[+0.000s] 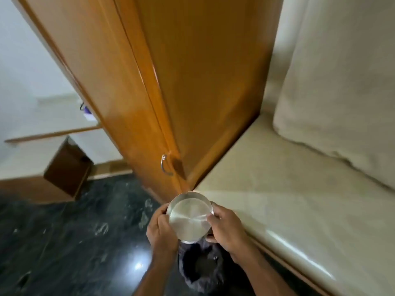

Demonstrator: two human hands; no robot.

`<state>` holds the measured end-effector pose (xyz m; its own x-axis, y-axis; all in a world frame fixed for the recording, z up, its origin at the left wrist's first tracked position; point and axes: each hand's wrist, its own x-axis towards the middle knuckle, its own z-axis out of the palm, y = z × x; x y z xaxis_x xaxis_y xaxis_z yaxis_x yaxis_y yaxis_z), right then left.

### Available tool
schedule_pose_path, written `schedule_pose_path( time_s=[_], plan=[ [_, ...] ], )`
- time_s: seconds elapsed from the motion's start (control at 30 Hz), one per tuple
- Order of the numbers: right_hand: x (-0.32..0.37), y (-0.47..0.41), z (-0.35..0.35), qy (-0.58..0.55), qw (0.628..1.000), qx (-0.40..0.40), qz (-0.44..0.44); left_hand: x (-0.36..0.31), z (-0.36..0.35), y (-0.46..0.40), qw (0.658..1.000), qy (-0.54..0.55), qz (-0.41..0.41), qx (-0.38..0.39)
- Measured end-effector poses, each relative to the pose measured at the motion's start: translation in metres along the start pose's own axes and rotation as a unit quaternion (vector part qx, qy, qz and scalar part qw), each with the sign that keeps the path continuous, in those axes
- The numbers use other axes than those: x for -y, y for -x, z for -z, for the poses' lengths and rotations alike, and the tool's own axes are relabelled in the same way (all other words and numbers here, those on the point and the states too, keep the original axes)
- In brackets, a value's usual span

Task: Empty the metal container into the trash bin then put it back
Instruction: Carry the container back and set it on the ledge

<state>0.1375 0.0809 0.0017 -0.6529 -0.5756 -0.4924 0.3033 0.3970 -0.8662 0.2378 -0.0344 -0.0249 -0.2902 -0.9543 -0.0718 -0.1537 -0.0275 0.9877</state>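
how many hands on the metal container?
2. Left hand grips its left edge, right hand its right edge, holding the container above the bin.

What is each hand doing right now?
Left hand: closed on the metal container, gripping its left rim.
Right hand: closed on the same container, right rim.

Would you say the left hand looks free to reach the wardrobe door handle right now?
Probably not: the left hand is gripping the metal container together with the right hand above the trash bin. The path to the handle itself looks clear.
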Motion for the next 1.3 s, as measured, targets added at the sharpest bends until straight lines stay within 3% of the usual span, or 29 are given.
schedule_pose_path(
  time_s=[0.13, 0.23, 0.37, 0.47, 0.53, 0.63, 0.77, 1.0, 1.3],
  plan=[
    [0.069, 0.020, 0.061, 0.079, 0.993, -0.068, 0.059, -0.075, -0.051, 0.005, 0.996, -0.003, -0.068, 0.058],
    [0.104, 0.025, 0.111, 0.091, 0.987, -0.111, 0.072, -0.115, -0.095, 0.005, 0.973, -0.079, -0.126, 0.177],
    [0.125, 0.019, 0.177, 0.097, 0.984, -0.134, 0.071, -0.136, -0.152, 0.004, 0.890, -0.211, -0.202, 0.350],
    [0.123, 0.009, 0.219, 0.135, 0.982, -0.118, 0.056, -0.127, -0.191, 0.003, 0.815, -0.317, -0.266, 0.406],
    [0.116, 0.003, 0.235, 0.177, 0.979, -0.090, 0.049, -0.111, -0.208, 0.003, 0.800, -0.345, -0.272, 0.408],
    [0.096, -0.008, 0.250, 0.262, 0.963, -0.040, 0.053, -0.082, -0.227, 0.010, 0.822, -0.350, -0.214, 0.395],
    [0.064, -0.030, 0.253, 0.362, 0.931, -0.014, 0.051, -0.047, -0.235, 0.018, 0.816, -0.381, -0.184, 0.394],
    [0.028, -0.078, 0.223, 0.384, 0.921, -0.063, 0.026, -0.031, -0.232, -0.004, 0.789, -0.444, -0.155, 0.396],
    [0.014, -0.084, 0.204, 0.437, 0.893, -0.108, -0.020, -0.045, -0.224, -0.018, 0.739, -0.473, -0.206, 0.434]
  ],
)
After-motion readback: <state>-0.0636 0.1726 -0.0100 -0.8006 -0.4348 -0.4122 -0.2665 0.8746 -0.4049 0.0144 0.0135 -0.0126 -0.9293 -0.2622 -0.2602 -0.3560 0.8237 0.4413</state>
